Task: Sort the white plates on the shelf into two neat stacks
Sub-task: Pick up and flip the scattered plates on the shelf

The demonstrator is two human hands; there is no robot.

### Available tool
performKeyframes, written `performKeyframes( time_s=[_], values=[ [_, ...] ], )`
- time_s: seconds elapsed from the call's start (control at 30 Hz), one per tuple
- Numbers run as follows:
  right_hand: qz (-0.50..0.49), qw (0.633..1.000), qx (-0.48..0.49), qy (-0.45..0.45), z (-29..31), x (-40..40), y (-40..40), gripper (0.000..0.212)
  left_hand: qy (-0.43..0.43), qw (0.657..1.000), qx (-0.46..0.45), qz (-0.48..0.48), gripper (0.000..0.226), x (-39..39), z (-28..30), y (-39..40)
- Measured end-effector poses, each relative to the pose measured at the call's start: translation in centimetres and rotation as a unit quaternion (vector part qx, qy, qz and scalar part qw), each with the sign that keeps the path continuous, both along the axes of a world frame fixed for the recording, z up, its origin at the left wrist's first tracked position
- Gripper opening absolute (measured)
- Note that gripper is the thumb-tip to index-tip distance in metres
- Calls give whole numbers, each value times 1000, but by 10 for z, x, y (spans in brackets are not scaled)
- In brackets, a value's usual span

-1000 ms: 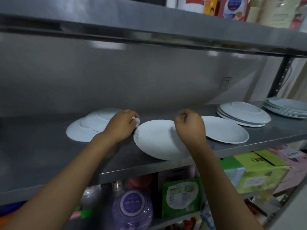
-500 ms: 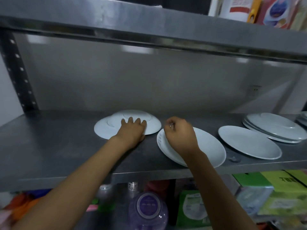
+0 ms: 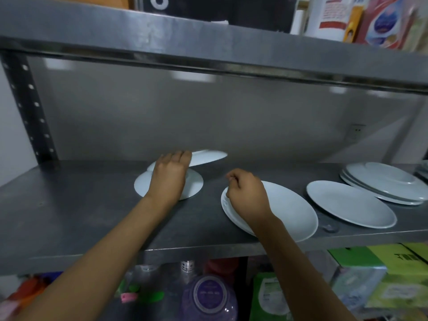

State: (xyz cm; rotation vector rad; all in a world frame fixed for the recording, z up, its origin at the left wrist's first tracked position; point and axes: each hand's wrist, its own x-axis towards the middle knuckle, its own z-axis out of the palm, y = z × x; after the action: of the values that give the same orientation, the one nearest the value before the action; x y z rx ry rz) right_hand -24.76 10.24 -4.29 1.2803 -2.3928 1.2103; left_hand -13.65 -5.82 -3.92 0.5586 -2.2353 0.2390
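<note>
reaching over the near edge of a steel shelf [image 3: 69, 218], a person's right hand [image 3: 246, 196] rests curled, fingers tucked in, on the left rim of a large white plate [image 3: 284, 212] lying flat near the front lip, which seems to sit on another; whether it pinches the rim cannot be told. just right of it lies a single plate [image 3: 349, 203], and farther right a low stack of plates [image 3: 384, 183] sits toward the back. to the left and deeper in, the left hand [image 3: 170, 176] grips the near edge of a tilted plate [image 3: 208, 157], its far side lifted off a flat plate [image 3: 194, 185] beneath. behind stands the grey back wall [image 3: 208, 117].
</note>
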Motion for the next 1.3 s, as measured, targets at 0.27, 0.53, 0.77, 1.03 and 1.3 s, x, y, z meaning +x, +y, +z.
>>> performKeyframes(
  time_s=[0.27, 0.53, 0.77, 1.03, 1.3],
  values=[
    [-10, 989, -119, -86, 19, -3, -8, 31, 327, 902, 263, -108, 31, 14, 37, 37],
    [-7, 953, -214, -213, 22, -11, 15, 23, 368, 694, 576, -224, 34, 0, 37, 50],
    [-21, 930, -283, -234, 25, -21, 52, 18, 256, 678, 624, -292, 30, -13, 37, 69],
    [-141, 892, -322, -285, -12, -45, 138, 28, 27, 783, 592, -188, 67, -39, 35, 101],
    [-178, 891, -295, -297, -41, -35, 160, 30, -19, 856, 456, -244, 63, -53, 20, 136]
  ],
)
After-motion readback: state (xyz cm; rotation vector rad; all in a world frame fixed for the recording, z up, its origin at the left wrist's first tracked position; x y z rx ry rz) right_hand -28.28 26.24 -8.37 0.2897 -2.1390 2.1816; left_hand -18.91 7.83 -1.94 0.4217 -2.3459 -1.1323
